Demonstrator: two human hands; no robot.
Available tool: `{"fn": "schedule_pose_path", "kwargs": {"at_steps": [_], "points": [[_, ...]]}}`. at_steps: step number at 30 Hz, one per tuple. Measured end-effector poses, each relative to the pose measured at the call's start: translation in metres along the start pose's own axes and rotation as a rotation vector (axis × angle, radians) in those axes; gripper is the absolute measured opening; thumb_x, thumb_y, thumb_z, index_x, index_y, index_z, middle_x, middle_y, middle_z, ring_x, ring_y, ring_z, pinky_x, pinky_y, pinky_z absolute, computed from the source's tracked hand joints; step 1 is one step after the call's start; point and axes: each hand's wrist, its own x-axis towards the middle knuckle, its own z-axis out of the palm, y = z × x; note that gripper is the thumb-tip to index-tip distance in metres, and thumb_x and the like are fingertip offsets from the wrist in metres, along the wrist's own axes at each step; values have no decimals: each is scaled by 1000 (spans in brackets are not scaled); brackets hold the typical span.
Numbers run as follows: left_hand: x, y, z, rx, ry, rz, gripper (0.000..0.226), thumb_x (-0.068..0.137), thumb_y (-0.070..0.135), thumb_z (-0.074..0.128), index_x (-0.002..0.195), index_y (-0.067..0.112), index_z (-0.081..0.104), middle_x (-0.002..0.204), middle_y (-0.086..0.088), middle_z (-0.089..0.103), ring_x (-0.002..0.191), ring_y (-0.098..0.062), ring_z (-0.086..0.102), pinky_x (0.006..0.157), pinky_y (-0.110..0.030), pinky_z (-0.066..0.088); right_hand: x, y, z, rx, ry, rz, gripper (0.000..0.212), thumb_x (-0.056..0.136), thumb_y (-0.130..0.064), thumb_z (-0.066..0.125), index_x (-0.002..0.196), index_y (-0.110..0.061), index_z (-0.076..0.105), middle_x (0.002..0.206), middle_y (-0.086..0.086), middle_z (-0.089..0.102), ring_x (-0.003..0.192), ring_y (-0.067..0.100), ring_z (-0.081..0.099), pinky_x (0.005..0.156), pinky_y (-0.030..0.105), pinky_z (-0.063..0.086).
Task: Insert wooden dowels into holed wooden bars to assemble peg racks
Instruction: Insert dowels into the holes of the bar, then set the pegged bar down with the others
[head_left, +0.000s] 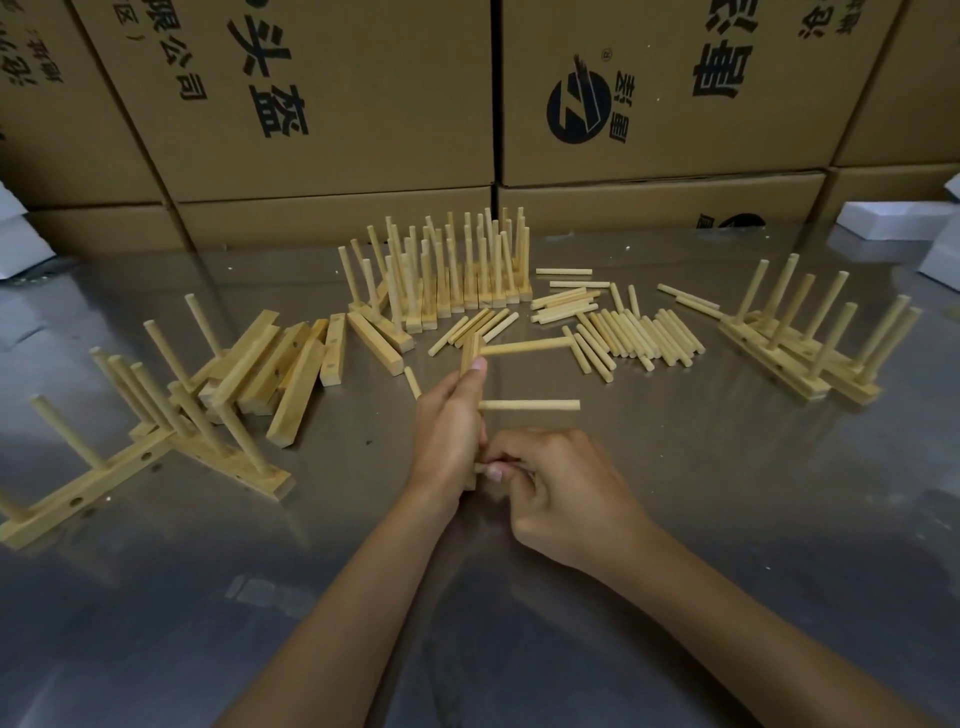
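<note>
My left hand (449, 431) grips a holed wooden bar (470, 353) held on end above the table. Two dowels stick out of the bar to the right, an upper dowel (524, 347) and a lower dowel (530, 405). My right hand (561, 493) pinches a third dowel (501, 462) at the bar's near end, mostly hidden by the fingers. Loose dowels (634, 335) lie in a heap right of centre. Bare bars (291, 369) are piled on the left.
Finished peg racks stand at the back centre (452, 270), on the right (810, 338) and at the near left (140, 441). Cardboard boxes (332, 104) wall off the back of the shiny metal table (675, 519). White foam pieces (883, 218) lie far right.
</note>
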Motion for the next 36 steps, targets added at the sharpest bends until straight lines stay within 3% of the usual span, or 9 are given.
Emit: {"fn": "schedule_pose_path", "kwargs": {"at_steps": [3,6,11,18,23,27,29,32,36], "points": [[1,-1,-4,14,-23,25,35,99,43,55,96,11,69,66,-9,52,55,-17,50,48,-27,42,1,2,0,90,2,63,15,87,-13,62,89,-22,74,83,-9,73,78,9,66,70,32,53],[1,1,-5,30,-44,47,28,101,44,52,92,23,70,61,3,53,56,-9,52,52,-24,44,3,5,-6,228,15,116,17,85,-13,73,97,-22,79,89,-13,76,82,-6,67,73,9,47],[-1,3,-1,25,-26,78,22,102,45,48,96,33,66,74,4,60,62,-8,56,64,-30,49,5,14,-27,726,-83,403,23,82,-5,76,100,-19,72,81,2,76,72,9,71,62,24,57],[5,7,-12,123,71,177,31,105,47,39,108,27,62,57,2,49,51,-7,49,56,-27,44,6,15,-27,934,-43,509,28,81,-8,78,107,-6,67,89,16,75,76,25,73,64,30,61],[12,9,-20,-80,113,-18,39,106,48,33,124,23,58,66,1,56,59,-10,56,62,-29,50,6,2,13,660,29,466,25,82,-39,76,93,-17,69,77,5,74,66,18,69,59,25,52],[14,12,-22,-191,80,-112,37,106,45,37,122,21,59,70,-1,63,59,-10,63,64,-31,58,24,-3,35,458,113,432,16,84,-39,73,84,-23,68,71,-1,70,64,14,66,64,36,55],[21,12,-28,-123,115,-135,37,106,42,37,122,18,61,88,-8,68,78,-19,68,81,-38,58,32,-2,36,354,160,385,15,82,-35,73,79,-22,67,66,-2,68,58,12,62,57,29,51],[28,12,-40,101,232,-44,31,106,28,40,112,13,66,103,-19,66,94,-33,64,86,-41,52,43,3,35,246,235,340,23,82,-31,74,68,-16,63,57,0,62,53,15,55,49,20,39],[33,10,-54,437,325,164,31,100,13,43,124,12,64,123,-13,61,113,-30,57,102,-44,44,58,13,35,84,135,350,30,85,-36,71,65,-21,55,53,-5,57,50,8,53,52,28,43]]}}
